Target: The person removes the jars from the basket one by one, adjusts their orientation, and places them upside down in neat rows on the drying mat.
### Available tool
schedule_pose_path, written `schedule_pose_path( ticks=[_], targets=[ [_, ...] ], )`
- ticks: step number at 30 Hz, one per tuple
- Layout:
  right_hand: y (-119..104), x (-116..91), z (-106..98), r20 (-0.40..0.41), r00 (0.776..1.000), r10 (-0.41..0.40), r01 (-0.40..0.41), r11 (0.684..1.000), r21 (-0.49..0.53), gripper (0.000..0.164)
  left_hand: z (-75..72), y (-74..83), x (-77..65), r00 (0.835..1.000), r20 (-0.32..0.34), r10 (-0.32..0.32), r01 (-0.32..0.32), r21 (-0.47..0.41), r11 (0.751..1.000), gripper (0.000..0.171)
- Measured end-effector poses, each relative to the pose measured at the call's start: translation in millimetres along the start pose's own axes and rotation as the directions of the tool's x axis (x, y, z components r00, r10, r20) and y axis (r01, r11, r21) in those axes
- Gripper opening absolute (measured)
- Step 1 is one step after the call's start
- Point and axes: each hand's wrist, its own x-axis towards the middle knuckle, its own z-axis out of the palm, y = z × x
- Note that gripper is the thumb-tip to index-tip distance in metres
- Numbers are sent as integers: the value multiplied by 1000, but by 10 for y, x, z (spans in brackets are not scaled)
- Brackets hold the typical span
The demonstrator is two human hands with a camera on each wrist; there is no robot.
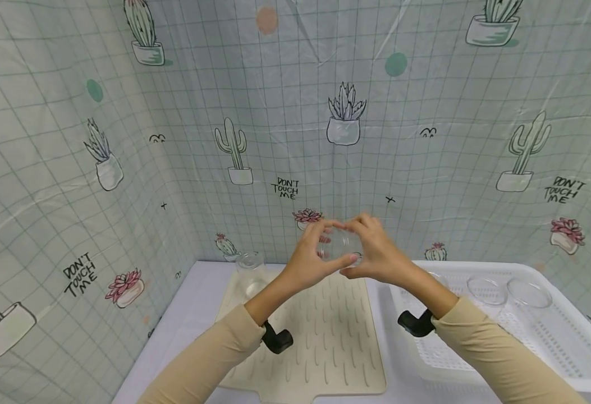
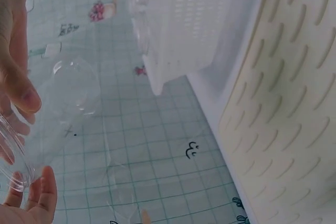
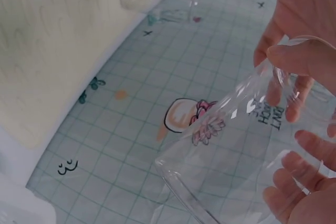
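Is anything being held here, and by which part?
A clear cup: the left hand and right hand grip it round one end, leaving the opposite end free. Whether the gripped end is rim or base can't be told.

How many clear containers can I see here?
5: one container held between the left hand and right hand, one on the ribbed mat, and three in the white basket: one rightmost, one beside it, one partly behind the right forearm. More may be hidden.

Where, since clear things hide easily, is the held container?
In the head view, the clear container is just right of centre, held between left hand and right hand, above the beige mat.
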Motion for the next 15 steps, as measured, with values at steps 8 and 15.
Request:
schedule_pose_path(
  ticks=[8, 15],
  targets=[
    [16, -15, 1, -25, 1000, 0, 0, 1000, 2, 73, 8, -25, 5, 999, -7, 38, -38, -9, 999, 52],
    [79, -63, -84, -63, 992, 111, -100, 983, 152, 88, -68, -88, 29, 995, -56, 86, -86, -5, 996, 48]
  ],
)
